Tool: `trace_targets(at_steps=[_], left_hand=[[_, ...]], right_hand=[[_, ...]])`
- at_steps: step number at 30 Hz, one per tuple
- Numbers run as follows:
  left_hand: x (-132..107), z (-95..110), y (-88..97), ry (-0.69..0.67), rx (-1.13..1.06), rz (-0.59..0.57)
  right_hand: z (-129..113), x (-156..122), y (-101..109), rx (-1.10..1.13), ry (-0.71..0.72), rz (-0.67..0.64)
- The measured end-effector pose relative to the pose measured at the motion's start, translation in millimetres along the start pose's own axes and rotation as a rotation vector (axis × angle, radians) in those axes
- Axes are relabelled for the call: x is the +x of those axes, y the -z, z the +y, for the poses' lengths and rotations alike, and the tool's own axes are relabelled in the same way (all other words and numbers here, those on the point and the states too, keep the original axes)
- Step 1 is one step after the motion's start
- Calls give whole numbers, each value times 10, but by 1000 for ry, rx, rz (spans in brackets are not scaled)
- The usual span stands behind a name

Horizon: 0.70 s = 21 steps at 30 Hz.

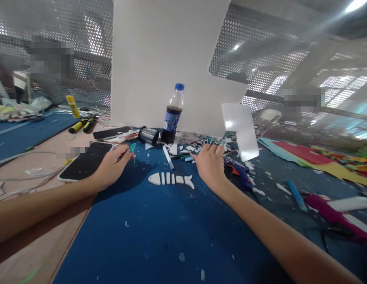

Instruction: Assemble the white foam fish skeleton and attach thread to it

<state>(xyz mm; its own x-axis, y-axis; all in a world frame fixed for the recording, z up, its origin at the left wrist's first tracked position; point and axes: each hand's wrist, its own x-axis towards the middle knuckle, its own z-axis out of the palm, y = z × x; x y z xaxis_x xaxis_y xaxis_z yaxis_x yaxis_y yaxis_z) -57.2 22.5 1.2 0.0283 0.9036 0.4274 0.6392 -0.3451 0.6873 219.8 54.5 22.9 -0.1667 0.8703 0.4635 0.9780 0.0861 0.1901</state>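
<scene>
Grip of left hand (110,167) pinches a small teal-handled tool (132,148); right hand (209,163) grip unclear, beside white foam fish skeleton (171,179).

The small teal-handled pointed tool (132,150) stands nearly upright, tip down, just up-left of the flat white fish-skeleton cutout (171,179).

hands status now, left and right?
Left hand: closed on teal tool.
Right hand: fingers down among scraps; grip cannot be told.
</scene>
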Motion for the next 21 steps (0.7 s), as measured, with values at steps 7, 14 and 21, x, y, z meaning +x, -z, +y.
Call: trace_targets(at_steps=[7,14,21], left_hand=[[-6,-21,-6,-2,-11,-2],[-8,-6,2,-4,-16,1],[-14,9,7,-5,-3,-8]], right_hand=[[462,147,363,-106,-205,-226],[934,-171,213,-150,-510,-356],[1059,-382,-52,-137,-540,-263]])
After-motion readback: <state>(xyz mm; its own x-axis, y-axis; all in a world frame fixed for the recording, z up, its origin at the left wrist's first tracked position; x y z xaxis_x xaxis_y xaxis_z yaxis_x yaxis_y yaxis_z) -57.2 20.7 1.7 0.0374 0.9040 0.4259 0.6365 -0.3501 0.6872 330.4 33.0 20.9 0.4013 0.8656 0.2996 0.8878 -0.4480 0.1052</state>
